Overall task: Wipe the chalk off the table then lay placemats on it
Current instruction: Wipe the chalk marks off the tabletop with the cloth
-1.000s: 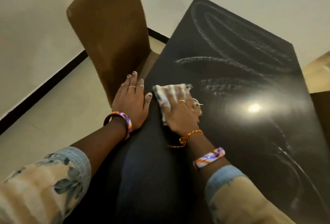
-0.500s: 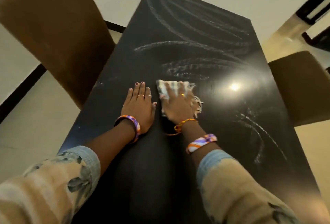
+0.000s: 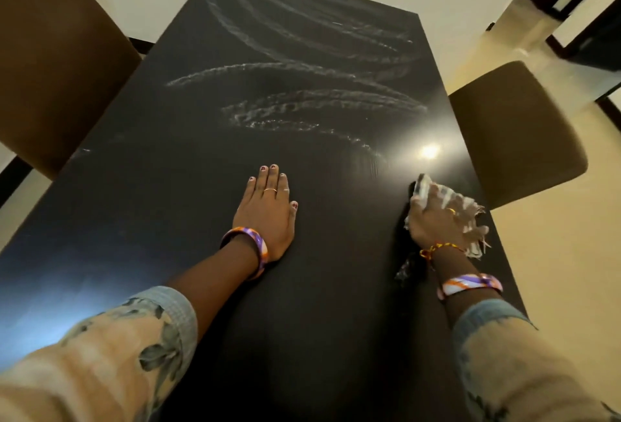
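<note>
A long black table (image 3: 161, 206) stretches away from me. White chalk loops (image 3: 302, 51) cover its far half, with more smeared strokes (image 3: 302, 112) near the middle. My left hand (image 3: 268, 213) lies flat on the tabletop, palm down, fingers together, holding nothing. My right hand (image 3: 433, 220) presses a striped, frayed cloth (image 3: 467, 216) against the table near its right edge. The cloth is blurred and partly hidden under the hand. No placemats are in view.
A brown chair (image 3: 57, 65) stands close against the table's left side. Another brown chair (image 3: 517, 132) sits at the right side, near the cloth. A ceiling light reflects on the table (image 3: 430, 151). Pale floor surrounds the table.
My right hand has swept the cloth from beside my left hand to the table's right edge. The chalk arcs on the near right are gone. The view has swung toward the table's centre.
</note>
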